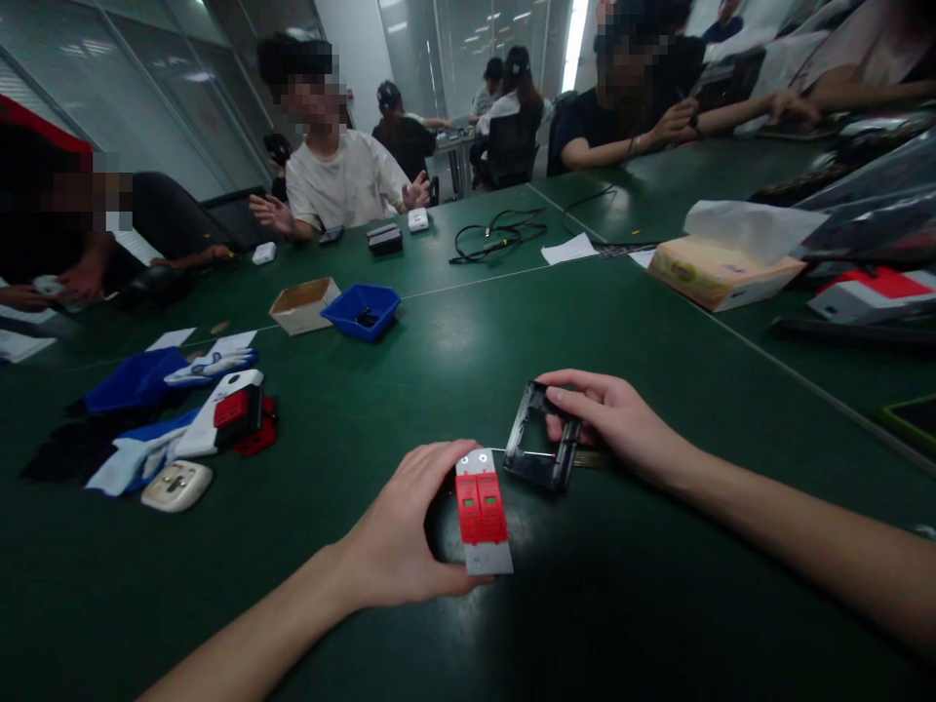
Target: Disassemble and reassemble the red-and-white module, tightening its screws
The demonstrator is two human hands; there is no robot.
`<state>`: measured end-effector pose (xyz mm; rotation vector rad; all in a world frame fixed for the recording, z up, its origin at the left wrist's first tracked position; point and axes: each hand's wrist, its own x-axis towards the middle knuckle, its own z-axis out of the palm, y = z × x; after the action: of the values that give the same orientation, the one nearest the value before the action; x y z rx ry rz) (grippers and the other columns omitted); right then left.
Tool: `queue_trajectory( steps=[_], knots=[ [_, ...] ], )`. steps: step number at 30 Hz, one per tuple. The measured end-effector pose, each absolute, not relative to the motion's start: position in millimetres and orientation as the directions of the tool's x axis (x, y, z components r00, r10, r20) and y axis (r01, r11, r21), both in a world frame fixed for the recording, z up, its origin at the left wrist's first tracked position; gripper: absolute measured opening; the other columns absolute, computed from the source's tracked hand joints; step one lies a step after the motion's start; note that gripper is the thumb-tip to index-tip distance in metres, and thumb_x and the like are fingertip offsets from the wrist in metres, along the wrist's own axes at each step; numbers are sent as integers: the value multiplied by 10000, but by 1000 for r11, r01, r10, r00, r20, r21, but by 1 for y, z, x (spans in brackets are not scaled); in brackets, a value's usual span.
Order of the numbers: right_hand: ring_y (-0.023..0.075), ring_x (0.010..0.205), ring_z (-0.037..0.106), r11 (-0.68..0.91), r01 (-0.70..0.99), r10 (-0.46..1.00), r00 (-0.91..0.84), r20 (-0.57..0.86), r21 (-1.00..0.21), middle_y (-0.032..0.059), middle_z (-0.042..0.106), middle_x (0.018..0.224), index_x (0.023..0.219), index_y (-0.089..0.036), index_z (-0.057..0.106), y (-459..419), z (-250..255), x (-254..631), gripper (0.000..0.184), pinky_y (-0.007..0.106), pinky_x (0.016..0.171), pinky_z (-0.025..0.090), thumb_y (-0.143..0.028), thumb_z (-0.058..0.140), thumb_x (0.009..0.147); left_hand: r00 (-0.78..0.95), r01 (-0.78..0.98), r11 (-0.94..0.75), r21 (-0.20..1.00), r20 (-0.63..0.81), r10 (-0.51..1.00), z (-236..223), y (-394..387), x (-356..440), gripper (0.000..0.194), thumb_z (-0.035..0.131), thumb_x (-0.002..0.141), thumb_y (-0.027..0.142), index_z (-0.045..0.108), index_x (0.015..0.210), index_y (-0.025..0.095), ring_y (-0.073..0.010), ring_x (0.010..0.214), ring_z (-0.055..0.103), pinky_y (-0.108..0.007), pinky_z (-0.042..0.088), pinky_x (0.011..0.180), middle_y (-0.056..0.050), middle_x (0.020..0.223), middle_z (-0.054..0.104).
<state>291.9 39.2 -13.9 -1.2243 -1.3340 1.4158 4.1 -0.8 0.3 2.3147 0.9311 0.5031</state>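
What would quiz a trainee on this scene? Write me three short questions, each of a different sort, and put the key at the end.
1. Multiple choice: What colour are the two raised blocks on the flat grey plate in the left hand?
A) Blue
B) Red
C) Yellow

2. True or false: The right hand holds a black open frame.

3. Fill in the blank: The blue tray with small dark items in it stands beside an open ______ box.

Key: 1. B; 2. True; 3. cardboard
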Motion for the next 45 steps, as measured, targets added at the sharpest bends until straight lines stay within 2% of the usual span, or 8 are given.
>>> queue_trajectory(
  steps=[4,10,14,22,29,33,38,45],
  knots=[
    [127,570,526,-108,40,979,-168,-113,-993,22,687,687,1126,-161,685,40,-16,292,575,233,492,370,-625,742,792,748,357,-736,575,296,594,-4,-1,1,1078,901,650,301,284,1534,264,-377,1361,525,-578,384,1167,-171,1481,529],
    [133,571,534,-117,46,980,-159,-123,-992,16,677,669,1090,-165,687,39,-15,291,571,235,480,360,-644,739,784,781,293,-825,483,377,498,-5,-2,0,918,827,773,321,300,1522,259,-368,1355,525,-562,413,1137,-192,1457,520],
    [141,582,547,-124,60,977,-165,-133,-990,15,674,675,1086,-169,684,38,-13,291,554,244,487,365,-629,745,783,781,295,-823,485,373,500,-5,-2,0,845,806,800,321,331,1496,252,-373,1372,504,-549,448,1110,-200,1465,494],
    [138,589,536,-134,71,975,-171,-145,-988,14,678,673,1097,-160,671,38,-12,291,596,238,499,360,-656,741,775,787,274,-796,540,350,508,-6,-4,-2,861,820,787,263,319,1487,291,-374,1413,455,-551,458,1113,-186,1499,427],
    [136,586,543,-130,76,974,-174,-142,-989,10,675,669,1086,-162,679,37,-10,291,572,240,498,361,-643,740,784,772,282,-742,608,316,552,-1,-4,1,842,824,756,206,363,1456,295,-374,1391,478,-544,464,1103,-171,1499,430],
    [147,599,564,-122,75,974,-182,-133,-990,14,683,677,1077,-167,683,37,-11,291,553,249,502,372,-639,733,793,743,276,-749,602,360,564,0,-5,1,809,809,748,175,396,1432,303,-363,1374,499,-528,471,1090,-153,1492,441],
    [139,582,552,-113,68,974,-189,-124,-991,15,690,673,1068,-170,691,37,-12,292,548,249,504,371,-644,737,798,719,337,-709,620,317,619,-1,-5,2,817,835,724,209,415,1420,292,-365,1336,535,-529,480,1073,-156,1474,472],
    [138,564,569,-115,24,976,-181,-118,-993,17,698,672,1013,-177,677,38,-14,292,535,237,484,376,-660,749,795,731,342,-717,607,307,609,-3,-5,0,865,851,729,253,396,1463,295,-373,1360,525,-541,481,1081,-165,1504,469]
  ],
)
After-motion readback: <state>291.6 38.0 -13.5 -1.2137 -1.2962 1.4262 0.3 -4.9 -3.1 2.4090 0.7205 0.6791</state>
